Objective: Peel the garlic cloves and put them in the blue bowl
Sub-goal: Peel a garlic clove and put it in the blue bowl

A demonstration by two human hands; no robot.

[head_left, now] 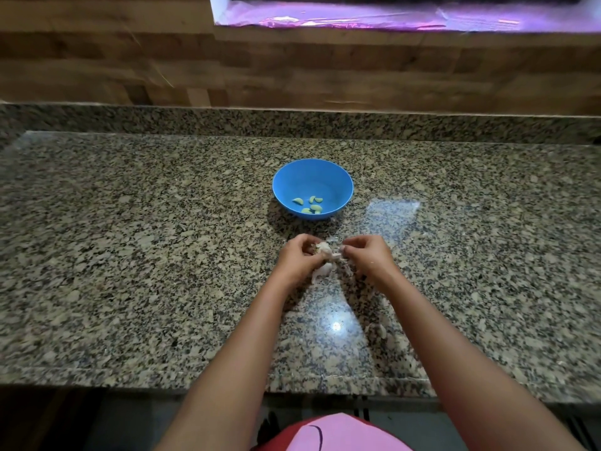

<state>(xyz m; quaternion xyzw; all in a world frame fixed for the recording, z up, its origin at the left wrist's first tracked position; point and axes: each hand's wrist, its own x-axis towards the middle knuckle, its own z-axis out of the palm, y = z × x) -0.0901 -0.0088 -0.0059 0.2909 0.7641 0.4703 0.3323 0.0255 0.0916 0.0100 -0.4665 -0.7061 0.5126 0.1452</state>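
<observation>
A person stands at a speckled granite countertop [130, 255], both bare forearms reaching forward from the 6 o'clock edge of the view toward its centre. The left hand [297, 258] has its fingers curled around a white garlic bulb [322, 250], papery skin showing between the fingertips. Just to the 3 o'clock side of it, the right hand [366, 255] pinches a strip of garlic skin [338, 255] that runs across to the bulb, so the two hands sit close together, joined by the garlic. A pale clump of loose peel [322, 271] lies below the left hand toward 6 o'clock; whether it rests on the counter or hangs from the bulb cannot be told.

At 12 o'clock from the hands, near but apart from them, a blue bowl [341, 177] stands upright on the granite. Several peeled cloves [309, 205] lie in its bottom, gathered toward the near side and tinted greenish by the bowl.

Behind the counter, a wood-patterned wall [97, 60] fills the 12 o'clock band, with a strip of pink-lit film [357, 17] along a ledge at 1 o'clock. A pink garment [341, 431] shows at the 6 o'clock edge
</observation>
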